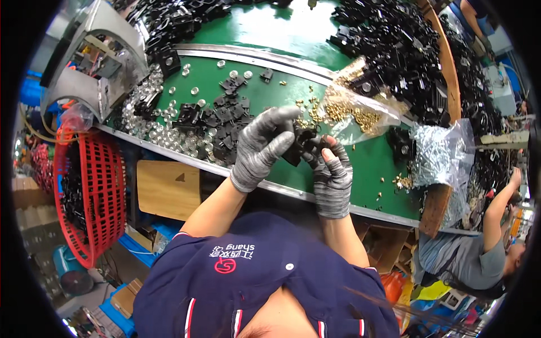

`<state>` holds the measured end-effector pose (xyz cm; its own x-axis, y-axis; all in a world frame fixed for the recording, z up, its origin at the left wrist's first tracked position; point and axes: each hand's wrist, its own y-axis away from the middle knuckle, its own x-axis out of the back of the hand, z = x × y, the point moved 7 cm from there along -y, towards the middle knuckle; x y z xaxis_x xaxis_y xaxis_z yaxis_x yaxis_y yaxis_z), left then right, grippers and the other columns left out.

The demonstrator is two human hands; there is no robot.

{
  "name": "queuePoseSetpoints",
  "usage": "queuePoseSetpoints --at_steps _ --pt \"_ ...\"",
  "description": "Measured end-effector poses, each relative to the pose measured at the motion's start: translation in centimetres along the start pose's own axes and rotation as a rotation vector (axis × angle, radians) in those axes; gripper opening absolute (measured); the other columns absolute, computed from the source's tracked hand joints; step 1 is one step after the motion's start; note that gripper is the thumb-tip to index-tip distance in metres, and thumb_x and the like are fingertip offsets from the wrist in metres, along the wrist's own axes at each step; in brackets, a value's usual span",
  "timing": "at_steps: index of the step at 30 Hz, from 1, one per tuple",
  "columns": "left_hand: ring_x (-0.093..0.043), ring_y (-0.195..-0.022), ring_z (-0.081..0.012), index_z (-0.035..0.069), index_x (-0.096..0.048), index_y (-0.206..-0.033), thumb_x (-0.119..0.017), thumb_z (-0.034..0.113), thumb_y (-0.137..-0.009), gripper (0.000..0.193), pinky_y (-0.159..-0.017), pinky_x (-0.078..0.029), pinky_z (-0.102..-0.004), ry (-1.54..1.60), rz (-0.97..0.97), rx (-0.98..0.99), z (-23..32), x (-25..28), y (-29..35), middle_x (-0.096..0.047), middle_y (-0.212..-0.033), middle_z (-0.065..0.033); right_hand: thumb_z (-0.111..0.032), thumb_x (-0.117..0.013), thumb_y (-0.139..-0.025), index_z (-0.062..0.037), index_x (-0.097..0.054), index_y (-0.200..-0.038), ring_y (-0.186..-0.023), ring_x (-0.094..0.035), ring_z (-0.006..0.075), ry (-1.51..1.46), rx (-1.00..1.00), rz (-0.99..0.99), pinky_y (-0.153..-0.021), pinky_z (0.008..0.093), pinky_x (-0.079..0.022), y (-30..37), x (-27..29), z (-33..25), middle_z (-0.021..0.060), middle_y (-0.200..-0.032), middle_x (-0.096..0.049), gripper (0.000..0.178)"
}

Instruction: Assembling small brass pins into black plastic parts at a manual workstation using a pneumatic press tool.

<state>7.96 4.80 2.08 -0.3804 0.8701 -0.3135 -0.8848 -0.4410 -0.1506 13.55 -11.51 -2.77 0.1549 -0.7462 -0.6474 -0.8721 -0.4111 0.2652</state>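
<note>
- Two gloved hands meet above the near side of the green desk (369,177), and one black part (292,154) is between them, just beside the left thumb.
- The fingers of the left hand (260,147) are bent around this black part and seem to grip it; their lower side is hidden.
- The fingers of the right hand (332,174) are bent toward the same part, with thumb and a bare fingertip close together. I cannot tell if they pinch some small piece.
- For good work, I think the left fingers should hold the part steady, so that the right fingertips can do the fine movement.
- It is better to press gently, because the glove cloth can slip on smooth plastic or hide a bad angle.
- Brass-coloured pieces (309,110) lie just beyond the fingers, near a clear bag (376,127); the sleeves of the gloves should not sweep them.
- Left of the left fingers are small black pieces (228,115), then clear round pieces (194,135). Keeping these groups apart probably makes each pick easier.
</note>
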Motion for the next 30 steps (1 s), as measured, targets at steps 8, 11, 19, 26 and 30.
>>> queuePoseSetpoints --at_steps 8,11,19,26,30 --pt "-0.059 -0.108 -0.0144 0.006 -0.062 -0.133 -0.067 -0.002 -0.084 0.050 -0.093 -0.047 -0.0259 0.064 0.037 -0.114 -0.8 0.2 -0.8 -0.060 -0.126 -0.0043 0.003 -0.070 -0.082 0.0001 -0.062 -0.117 -0.102 -0.063 0.0217 0.572 0.646 -0.114 -0.093 0.0324 -0.050 3.3 -1.5 -3.8 0.0128 -0.112 -0.067 0.036" --pt "-0.059 -0.115 -0.0179 0.007 -0.066 -0.128 -0.067 -0.002 -0.081 0.047 -0.099 -0.046 -0.0302 -0.033 -0.181 0.081 -2.3 -0.2 0.4 -0.059 -0.132 -0.0068 0.005 -0.070 -0.080 -0.0006 -0.061 -0.118 -0.106 -0.061 0.0217 0.822 0.767 -0.183 -0.098 0.0337 -0.046 3.9 -0.9 -4.6 0.0143 -0.114 -0.066 0.039" --pt "-0.055 -0.127 -0.0302 0.008 -0.073 -0.105 -0.071 0.003 -0.073 0.033 -0.108 -0.042 -0.0406 -0.725 -0.349 -0.194 -1.0 -1.1 3.1 -0.057 -0.138 -0.0157 0.001 -0.073 -0.073 -0.0035 -0.066 -0.110 -0.095 -0.065 0.0260 0.802 0.589 -0.273 -0.088 0.0340 -0.051 3.3 1.4 -4.0 0.0131 -0.105 -0.069 0.037" --pt "-0.061 -0.117 -0.0331 0.009 -0.072 -0.100 -0.075 0.010 -0.073 0.026 -0.097 -0.050 -0.0403 -1.022 -0.211 -0.368 1.2 -2.1 3.3 -0.061 -0.129 -0.0160 0.002 -0.074 -0.075 -0.0037 -0.066 -0.113 -0.087 -0.066 0.0220 0.953 0.388 -0.687 -0.080 0.0332 -0.053 6.1 -1.8 -1.7 0.0116 -0.102 -0.069 0.039" --pt "-0.063 -0.110 -0.0325 0.010 -0.072 -0.104 -0.076 0.013 -0.075 0.030 -0.092 -0.053 -0.0413 -0.996 0.018 -0.121 1.6 -1.9 2.6 -0.062 -0.123 -0.0156 0.004 -0.073 -0.076 -0.0029 -0.066 -0.116 -0.082 -0.065 0.0176 0.779 0.343 -0.646 -0.075 0.0305 -0.053 5.6 -2.7 -3.8 0.0099 -0.098 -0.069 0.041"
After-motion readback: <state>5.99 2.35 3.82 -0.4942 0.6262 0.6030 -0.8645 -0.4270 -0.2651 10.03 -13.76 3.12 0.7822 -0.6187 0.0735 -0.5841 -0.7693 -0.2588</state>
